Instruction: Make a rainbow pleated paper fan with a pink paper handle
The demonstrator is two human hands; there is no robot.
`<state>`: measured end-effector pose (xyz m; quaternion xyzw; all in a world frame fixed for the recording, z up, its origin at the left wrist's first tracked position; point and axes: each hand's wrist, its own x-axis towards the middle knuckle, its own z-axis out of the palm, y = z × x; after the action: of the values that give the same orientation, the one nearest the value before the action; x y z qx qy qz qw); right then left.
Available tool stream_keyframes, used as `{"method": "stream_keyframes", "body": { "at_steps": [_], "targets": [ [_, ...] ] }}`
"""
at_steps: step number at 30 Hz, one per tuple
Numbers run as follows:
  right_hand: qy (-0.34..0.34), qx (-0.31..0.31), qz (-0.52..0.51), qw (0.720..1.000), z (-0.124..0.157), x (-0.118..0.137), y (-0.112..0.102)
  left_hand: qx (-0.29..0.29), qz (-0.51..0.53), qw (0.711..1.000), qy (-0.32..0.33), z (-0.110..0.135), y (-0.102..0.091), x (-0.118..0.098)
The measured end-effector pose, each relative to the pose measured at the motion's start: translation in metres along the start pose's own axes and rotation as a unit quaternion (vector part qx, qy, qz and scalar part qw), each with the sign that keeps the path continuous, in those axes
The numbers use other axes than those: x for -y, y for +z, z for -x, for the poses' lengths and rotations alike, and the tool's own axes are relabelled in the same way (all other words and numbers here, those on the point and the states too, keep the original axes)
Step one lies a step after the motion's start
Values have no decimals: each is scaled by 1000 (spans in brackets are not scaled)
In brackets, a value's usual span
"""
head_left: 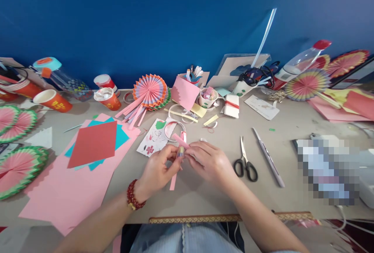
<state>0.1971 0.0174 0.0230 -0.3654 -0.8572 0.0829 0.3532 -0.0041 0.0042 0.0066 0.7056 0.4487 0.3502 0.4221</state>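
My left hand (163, 166), with a beaded bracelet on its wrist, pinches a small folded paper piece with a yellowish patch (181, 151). From the right, my right hand (208, 162) has its fingers closed on a pink paper strip (180, 140) at the same spot. One strip end hangs below my left fingers. Just beyond the hands lie a roll of clear tape (167, 131) and a white card with drawings (143, 147). Black-handled scissors (244, 163) rest right of my right hand, beside a grey pen-shaped cutter (268, 157).
Pink, blue and red paper sheets (93, 144) are stacked at the left. Folded paper fans (150, 91) lean near the blue wall, among paper cups (108, 99) and a tilted plastic bottle (300, 64). A blurred-out phone (327, 171) lies at the right.
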Motion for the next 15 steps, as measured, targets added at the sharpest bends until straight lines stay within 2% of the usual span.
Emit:
{"method": "stream_keyframes", "body": {
  "at_steps": [6, 11, 15],
  "targets": [
    [-6, 10, 25, 1000, -2, 3, -3, 6, -7, 1000, 1, 1, 0, 1],
    [-6, 8, 60, 998, -1, 8, 4, -1, -35, 999, -5, 0, 1, 3],
    [13, -5, 31, 999, 1, 6, 7, 7, -3, 1000, -27, -1, 0, 0]
  ]
}}
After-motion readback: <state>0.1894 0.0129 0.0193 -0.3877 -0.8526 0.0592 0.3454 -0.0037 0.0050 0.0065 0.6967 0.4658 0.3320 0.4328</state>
